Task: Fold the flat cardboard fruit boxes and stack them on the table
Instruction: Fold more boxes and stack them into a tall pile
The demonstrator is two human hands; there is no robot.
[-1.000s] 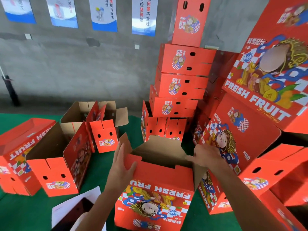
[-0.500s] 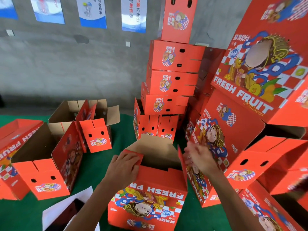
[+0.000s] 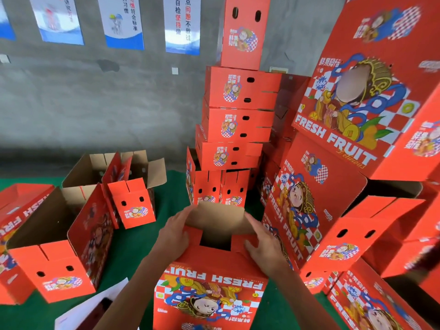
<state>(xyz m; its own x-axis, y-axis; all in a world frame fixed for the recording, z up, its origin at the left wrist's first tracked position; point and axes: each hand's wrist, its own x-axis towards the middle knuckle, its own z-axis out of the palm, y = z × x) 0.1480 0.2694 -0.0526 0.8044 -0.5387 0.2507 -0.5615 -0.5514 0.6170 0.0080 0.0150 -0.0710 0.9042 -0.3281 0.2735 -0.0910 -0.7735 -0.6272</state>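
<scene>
The left hand [image 3: 175,234] lies low in the centre of the frame, fingers extended and flat, pressing on the left top flap of the box being folded [image 3: 209,291]; it grips nothing. The right hand [image 3: 263,244] mirrors it on the right top flap, fingers also straight and spread, palm down on the cardboard. Between the two hands a dark opening remains in the top of this box, and a plain brown flap [image 3: 220,216] stands upright behind that opening. The box stands on the green table [image 3: 140,253] at the lower centre of the frame, its printed "FRESH FRUIT" face turned toward the camera and reading upside down. Directly behind it, at the centre of the frame, a stack of folded boxes [image 3: 238,125] rises toward the top edge, the boxes slightly offset from one another. At the right of the frame, a second group of folded boxes [image 3: 352,120] leans at various angles, close to the right forearm. At the left of the frame, two open boxes [image 3: 59,246] lie on the table with their brown interiors visible and flaps spread. A white sheet of paper [image 3: 95,308] lies at the lower left with a dark flat object on it. Posters [image 3: 182,22] hang on the grey wall at the upper left.
</scene>
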